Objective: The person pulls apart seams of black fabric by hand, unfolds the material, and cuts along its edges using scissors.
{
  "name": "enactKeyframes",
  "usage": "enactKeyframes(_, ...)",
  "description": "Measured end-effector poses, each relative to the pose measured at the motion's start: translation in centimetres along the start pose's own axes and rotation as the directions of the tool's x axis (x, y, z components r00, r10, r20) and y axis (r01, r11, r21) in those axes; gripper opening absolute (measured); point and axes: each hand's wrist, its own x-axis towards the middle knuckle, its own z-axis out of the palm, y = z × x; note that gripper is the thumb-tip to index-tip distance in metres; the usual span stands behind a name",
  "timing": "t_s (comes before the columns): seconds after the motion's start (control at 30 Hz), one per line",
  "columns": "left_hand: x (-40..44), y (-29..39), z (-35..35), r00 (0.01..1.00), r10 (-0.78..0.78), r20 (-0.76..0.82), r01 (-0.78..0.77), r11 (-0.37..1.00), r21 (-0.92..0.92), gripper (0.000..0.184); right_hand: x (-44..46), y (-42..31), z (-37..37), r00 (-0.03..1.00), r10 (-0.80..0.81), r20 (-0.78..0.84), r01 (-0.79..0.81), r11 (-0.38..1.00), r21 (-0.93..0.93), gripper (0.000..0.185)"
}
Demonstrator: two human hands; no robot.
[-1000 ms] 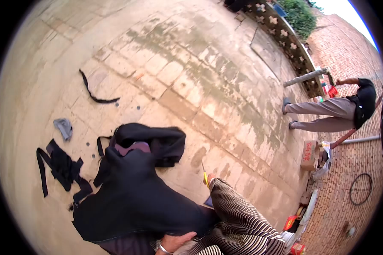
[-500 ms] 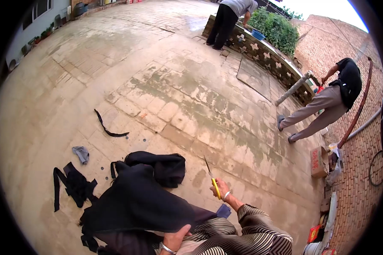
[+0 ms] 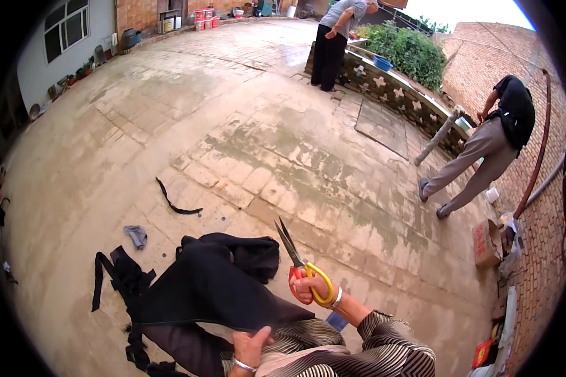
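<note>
Black cloth [image 3: 201,283] lies over my lap and spills onto the ground in front of me. At its near edge my left hand [image 3: 250,347] is closed, the thumb pressing on top of the fabric. My right hand [image 3: 309,287] is raised to the right of the cloth, its fingers through the handles of a pair of scissors [image 3: 290,245]. One handle loop is red, the other yellow. The blades point up and away, slightly apart, touching no cloth.
Black scraps [image 3: 124,271], a grey scrap [image 3: 136,236] and a thin black strip [image 3: 175,200] lie on the paved ground. A person [image 3: 493,144] stands at right, another person [image 3: 334,44] by a planter wall [image 3: 390,88]. A cardboard box [image 3: 487,244] sits by the brick wall.
My right hand has turned the scissors, so both handle loops and the parted blades now show. My left hand stays at the cloth edge. The far person has straightened up.
</note>
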Motion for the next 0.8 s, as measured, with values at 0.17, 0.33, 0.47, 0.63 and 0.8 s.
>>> enactKeyframes(0.17, -0.5, 0.3, -0.2, 1.000, -0.016, 0.016, 0.016, 1.000, 0.000, 0.006, -1.5, 1.6, 1.0, 0.994, -0.035, 0.106, 0.031, 0.999, 0.045, 0.020)
enactKeyframes(0.33, -0.9, 0.8, -0.5, 0.995, -0.095, 0.029, 0.093, 0.994, 0.062, 0.009, -2.1, 2.4, 1.2, 1.000, -0.026, 0.002, 0.026, 1.000, 0.007, 0.022)
enactKeyframes(0.47, -0.5, -0.3, -0.9, 0.990, -0.140, -0.012, 0.140, 0.990, -0.012, 0.014, -3.1, 1.2, 2.2, 0.994, -0.053, -0.093, 0.040, 0.990, -0.137, 0.016)
enactKeyframes(0.63, -0.6, 0.2, 0.3, 0.998, -0.054, 0.029, 0.056, 0.997, -0.061, 0.012, -3.8, 1.2, 2.4, 0.991, -0.119, -0.056, 0.113, 0.989, -0.098, 0.017)
enactKeyframes(0.8, -0.2, 0.2, 0.3, 0.999, -0.033, 0.036, 0.037, 0.989, -0.143, 0.018, -6.1, -0.1, 2.8, 0.964, -0.264, -0.045, 0.238, 0.921, -0.307, 0.016)
